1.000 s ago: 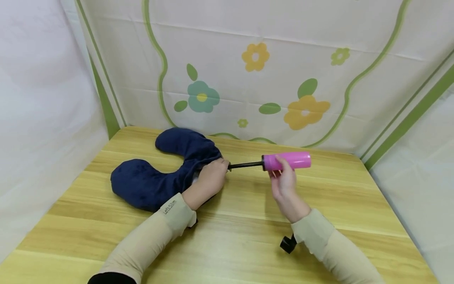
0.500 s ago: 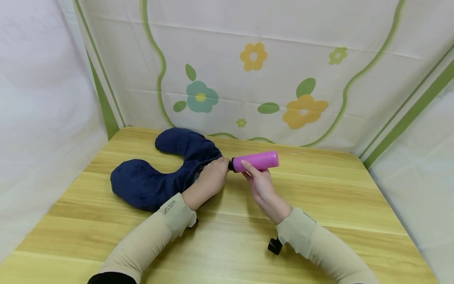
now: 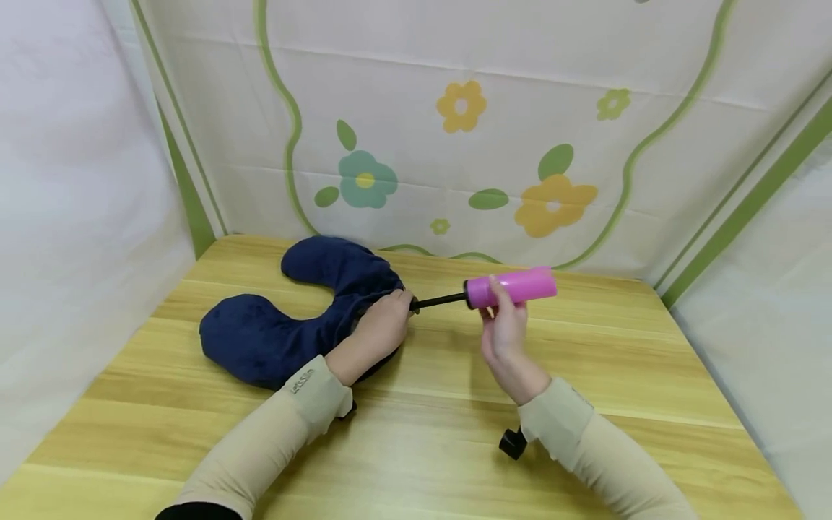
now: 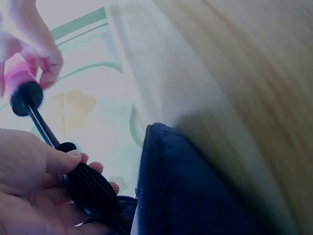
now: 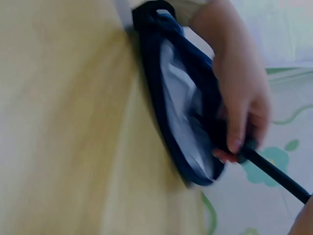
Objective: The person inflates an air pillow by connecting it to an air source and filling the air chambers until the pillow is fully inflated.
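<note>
A navy U-shaped neck pillow (image 3: pixel 260 343) lies on the left of the table. In the right wrist view its cover gapes, showing a pale inside (image 5: pixel 181 107). My left hand (image 3: pixel 382 325), at the pillow's right edge, grips the black end piece (image 4: pixel 93 191) of a hand pump, thumb pressed on it. A thin black rod (image 3: pixel 440 300) runs from there to the pump's pink barrel (image 3: pixel 533 284), which my right hand (image 3: pixel 507 336) holds near its black collar. The rod is drawn well out of the barrel, and the pump tilts slightly up to the right.
The wood-grain table (image 3: pixel 416 448) ends at a pale curtain (image 3: pixel 403 94) printed with flowers behind the pillow. White cloth (image 3: pixel 78 217) hangs at the left side too. Black wrist cameras hang below both beige sleeves (image 3: pixel 617 455).
My right hand pushed the barrel left up to my left hand, then drew it back right, baring the rod again. My left hand and the pillow stay nearly still.
</note>
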Demonstrator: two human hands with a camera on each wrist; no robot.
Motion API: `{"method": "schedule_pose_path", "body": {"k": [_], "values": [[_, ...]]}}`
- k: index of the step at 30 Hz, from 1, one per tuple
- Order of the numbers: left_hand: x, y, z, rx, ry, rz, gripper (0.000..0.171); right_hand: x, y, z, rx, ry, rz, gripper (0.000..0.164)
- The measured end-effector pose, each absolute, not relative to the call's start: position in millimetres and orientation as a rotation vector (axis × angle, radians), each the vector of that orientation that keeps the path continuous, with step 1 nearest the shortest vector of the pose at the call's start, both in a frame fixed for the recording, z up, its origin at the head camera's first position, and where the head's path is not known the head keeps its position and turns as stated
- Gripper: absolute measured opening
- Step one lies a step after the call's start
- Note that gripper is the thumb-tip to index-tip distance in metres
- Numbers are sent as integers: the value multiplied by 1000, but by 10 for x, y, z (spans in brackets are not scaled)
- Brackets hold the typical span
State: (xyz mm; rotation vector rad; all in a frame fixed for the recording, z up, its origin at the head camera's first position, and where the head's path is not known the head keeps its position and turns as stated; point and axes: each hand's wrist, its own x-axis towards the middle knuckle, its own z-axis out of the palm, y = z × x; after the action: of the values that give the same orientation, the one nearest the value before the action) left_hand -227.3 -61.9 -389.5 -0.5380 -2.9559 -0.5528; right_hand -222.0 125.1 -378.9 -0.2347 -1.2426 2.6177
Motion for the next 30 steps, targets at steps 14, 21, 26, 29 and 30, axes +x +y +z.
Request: {"method": "schedule_pose_path", "body": {"k": [14, 21, 26, 29, 30], "values": [[-2247, -624, -3843, -521, -2906, -642, 13, -2196, 939, -3886, 14, -1581, 2570, 45], [-2250, -612, -3837, -508, -2881, -646, 17, -2200, 892, -3921, 40, -1668, 2641, 43], [-2252, -628, -3852, -502, -2935, -670, 14, -2203, 992, -3920, -54, -1558, 2658, 38], [-2264, -641, -3871, -503, -2951, -681, 14, -2227, 1119, -3865, -96, -1420, 2611, 32], [-2266, -646, -3875, -504, -2952, -679, 16, -2239, 1166, -3832, -111, -1370, 2592, 30]]}}
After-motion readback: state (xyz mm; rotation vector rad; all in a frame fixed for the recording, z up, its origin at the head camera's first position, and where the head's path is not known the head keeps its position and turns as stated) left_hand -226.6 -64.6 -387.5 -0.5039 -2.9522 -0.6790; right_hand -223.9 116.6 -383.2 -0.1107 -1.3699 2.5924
